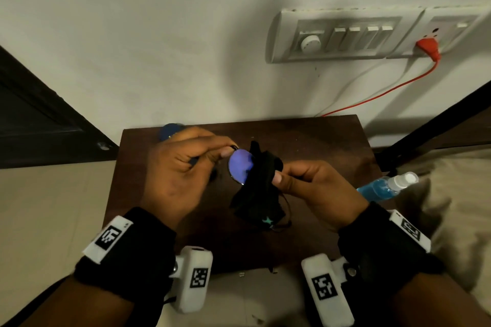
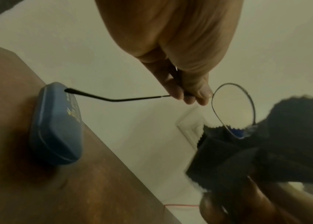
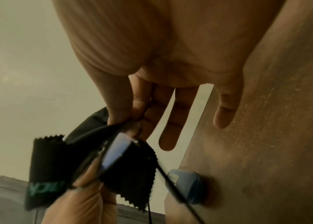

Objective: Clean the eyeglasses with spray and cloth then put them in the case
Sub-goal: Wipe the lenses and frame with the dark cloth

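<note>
Above the brown table [image 1: 313, 141] I hold thin-rimmed eyeglasses [image 1: 240, 164] with a bluish sheen on the visible lens. My left hand [image 1: 220, 154] pinches the frame by its hinge [image 2: 190, 94], and one temple arm [image 2: 113, 99] sticks out toward the closed blue case [image 2: 56, 125]. My right hand [image 1: 276, 178] pinches a black cloth [image 1: 255, 183] folded over the other lens, which it hides. In the right wrist view the thumb and forefinger [image 3: 125, 119] squeeze the cloth [image 3: 130, 171] around the lens edge [image 3: 113, 153]. A spray bottle [image 1: 385, 186] of blue liquid lies at the table's right edge.
The case [image 1: 170, 131] lies at the table's back left corner, partly behind my left hand. A switchboard [image 1: 345, 34] with a red plug and cable [image 1: 427, 48] is on the wall behind. Bedding [image 1: 451, 207] lies to the right.
</note>
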